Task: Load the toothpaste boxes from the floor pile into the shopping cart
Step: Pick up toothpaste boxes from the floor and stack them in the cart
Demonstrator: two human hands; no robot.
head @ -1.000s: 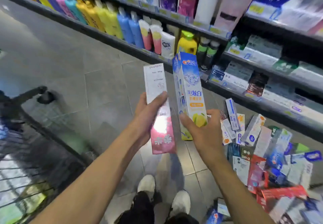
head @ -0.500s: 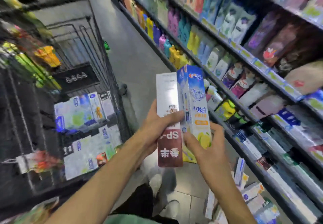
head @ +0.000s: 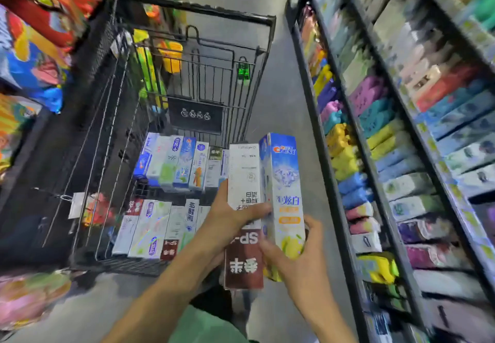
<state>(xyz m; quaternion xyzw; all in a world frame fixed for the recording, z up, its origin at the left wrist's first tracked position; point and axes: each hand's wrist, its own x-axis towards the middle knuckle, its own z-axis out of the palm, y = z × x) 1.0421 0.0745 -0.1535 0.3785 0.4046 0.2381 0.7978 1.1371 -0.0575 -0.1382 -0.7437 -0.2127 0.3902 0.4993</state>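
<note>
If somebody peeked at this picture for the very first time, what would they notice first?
Probably the two tall toothpaste boxes held up in the middle: a white and dark red box in the left hand and a blue and white box with a yellow lemon in the right hand. Just behind them stands the black wire shopping cart, with rows of toothpaste boxes already lying inside.
</note>
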